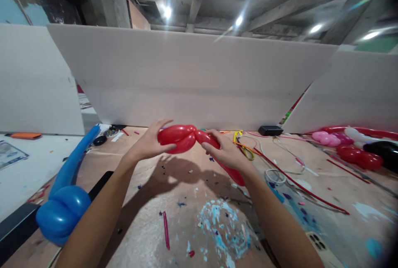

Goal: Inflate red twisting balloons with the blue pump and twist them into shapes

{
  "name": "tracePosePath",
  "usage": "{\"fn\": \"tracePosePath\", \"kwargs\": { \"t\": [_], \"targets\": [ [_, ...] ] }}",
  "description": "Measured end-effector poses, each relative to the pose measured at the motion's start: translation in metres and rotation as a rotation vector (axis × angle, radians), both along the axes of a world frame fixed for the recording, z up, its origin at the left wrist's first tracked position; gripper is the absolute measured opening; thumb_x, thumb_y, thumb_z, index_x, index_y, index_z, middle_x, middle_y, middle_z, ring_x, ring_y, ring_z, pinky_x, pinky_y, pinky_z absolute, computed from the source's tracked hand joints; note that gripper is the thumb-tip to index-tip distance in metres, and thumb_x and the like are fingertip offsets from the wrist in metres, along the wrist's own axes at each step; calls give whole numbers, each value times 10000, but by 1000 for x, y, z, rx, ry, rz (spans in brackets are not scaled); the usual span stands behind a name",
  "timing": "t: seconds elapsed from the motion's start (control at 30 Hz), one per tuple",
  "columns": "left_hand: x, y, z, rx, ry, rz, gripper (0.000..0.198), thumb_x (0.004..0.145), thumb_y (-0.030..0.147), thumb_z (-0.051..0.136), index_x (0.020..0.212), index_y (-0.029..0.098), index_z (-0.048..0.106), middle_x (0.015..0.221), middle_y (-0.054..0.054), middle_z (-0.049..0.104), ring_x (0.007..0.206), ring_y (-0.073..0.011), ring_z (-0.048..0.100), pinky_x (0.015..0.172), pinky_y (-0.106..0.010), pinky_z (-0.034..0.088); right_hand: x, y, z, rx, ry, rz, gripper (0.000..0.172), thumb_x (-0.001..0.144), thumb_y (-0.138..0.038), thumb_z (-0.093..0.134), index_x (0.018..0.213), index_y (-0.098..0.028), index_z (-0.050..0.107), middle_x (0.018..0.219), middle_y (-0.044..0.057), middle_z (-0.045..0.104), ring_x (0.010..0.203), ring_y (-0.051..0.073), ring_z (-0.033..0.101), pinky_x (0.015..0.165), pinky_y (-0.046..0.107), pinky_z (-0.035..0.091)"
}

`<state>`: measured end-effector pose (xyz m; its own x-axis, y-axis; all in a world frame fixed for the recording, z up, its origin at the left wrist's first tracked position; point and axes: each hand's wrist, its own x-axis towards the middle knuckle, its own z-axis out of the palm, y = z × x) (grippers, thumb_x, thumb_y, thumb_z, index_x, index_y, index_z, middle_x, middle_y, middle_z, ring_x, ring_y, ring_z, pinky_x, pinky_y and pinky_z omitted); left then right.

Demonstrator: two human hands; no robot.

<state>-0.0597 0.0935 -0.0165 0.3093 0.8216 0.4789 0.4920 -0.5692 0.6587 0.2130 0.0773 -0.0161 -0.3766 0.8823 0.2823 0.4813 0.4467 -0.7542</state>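
Note:
A red modelling balloon (178, 137), twisted into two rounded loops with a long straight tail, is held above the tabletop between my hands. My left hand (149, 141) wraps round the outer end of the loops, fingers above and thumb below. With its thumb and fingers, my right hand (225, 150) grips the tail just right of the twist. The tail slants down under that hand toward the right forearm. Beside my left forearm lies a blue twisted balloon (64, 214) with a long tail reaching toward the back.
White boards (192, 77) stand along the back. At right are a black box (270, 130), a white cable (275, 175), a thin red uninflated balloon (307, 192) and red twisted balloons (359, 158). A magenta balloon piece (166, 230) and a phone (321, 249) lie nearer.

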Motion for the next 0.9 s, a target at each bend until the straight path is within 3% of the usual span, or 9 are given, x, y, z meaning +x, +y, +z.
{"fn": "tracePosePath", "kwargs": {
  "t": [0.1, 0.23, 0.3, 0.4, 0.5, 0.57, 0.63, 0.77, 0.9],
  "targets": [
    [12, -9, 6, 431, -108, 207, 853, 661, 395, 793, 1401, 253, 391, 1439, -127, 404, 1341, -317, 360, 1140, -479, 251, -3, 4, -7, -219, 214, 11, 413, 898, -559, 462, 1116, -210, 496, 824, 48, 620, 618, 152, 611, 558, 294, 511],
    [21, -16, 8, 547, -24, 126, 989, 527, 391, 878, 1391, 295, 405, 1502, -108, 338, 1415, -350, 215, 1178, -521, 87, -3, 3, -6, -352, 269, 141, 436, 897, -582, 453, 1133, -218, 493, 724, -2, 573, 532, 115, 567, 469, 233, 465],
    [23, -13, 4, 448, -166, 109, 1039, 501, 389, 891, 1401, 309, 378, 1535, -106, 271, 1428, -354, 183, 1171, -526, 129, -3, 1, -3, -372, 219, 183, 450, 900, -568, 462, 1187, -220, 479, 706, -8, 566, 523, 114, 561, 454, 225, 448],
    [29, -5, -4, 131, -657, 53, 1043, 549, 401, 869, 1417, 366, 293, 1565, -86, 172, 1415, -328, 247, 1095, -460, 349, -9, -1, -4, -335, 171, 211, 435, 915, -554, 431, 1172, -208, 488, 692, -8, 554, 516, 120, 551, 456, 240, 442],
    [38, 3, -12, -264, -1131, -60, 759, 678, 431, 779, 1329, 304, 412, 1445, -105, 405, 1287, -288, 462, 969, -383, 486, -23, -4, -10, -168, 28, 205, 373, 896, -515, 492, 1098, -206, 542, 831, 31, 608, 616, 137, 577, 559, 280, 469],
    [45, 5, -16, -558, -1251, -185, 560, 720, 428, 729, 1186, 182, 540, 1209, -139, 603, 1105, -284, 597, 890, -394, 531, -33, -7, -15, -66, -78, 214, 320, 888, -470, 526, 1073, -212, 564, 940, 50, 635, 739, 164, 599, 672, 312, 473],
    [50, 6, -18, -722, -1285, -286, 418, 728, 374, 707, 1041, 117, 604, 977, -127, 680, 922, -260, 658, 811, -392, 555, -40, -10, -20, -50, -131, 228, 283, 903, -447, 506, 1056, -215, 560, 948, 49, 646, 784, 180, 601, 713, 326, 460],
    [51, 7, -16, -540, -1440, -187, 197, 705, 219, 695, 862, 121, 630, 758, -29, 675, 694, -141, 639, 668, -253, 540, -48, -13, -28, -151, -128, 217, 289, 930, -464, 440, 1034, -213, 539, 886, 48, 643, 742, 185, 597, 675, 326, 453],
    [43, 8, -7, -397, -1484, -90, 155, 684, 226, 706, 786, 143, 625, 704, 10, 662, 640, -107, 612, 617, -201, 506, -55, -14, -36, -131, -90, 224, 278, 937, -440, 426, 1070, -219, 530, 965, 59, 633, 829, 204, 599, 763, 366, 459]
  ]
}}
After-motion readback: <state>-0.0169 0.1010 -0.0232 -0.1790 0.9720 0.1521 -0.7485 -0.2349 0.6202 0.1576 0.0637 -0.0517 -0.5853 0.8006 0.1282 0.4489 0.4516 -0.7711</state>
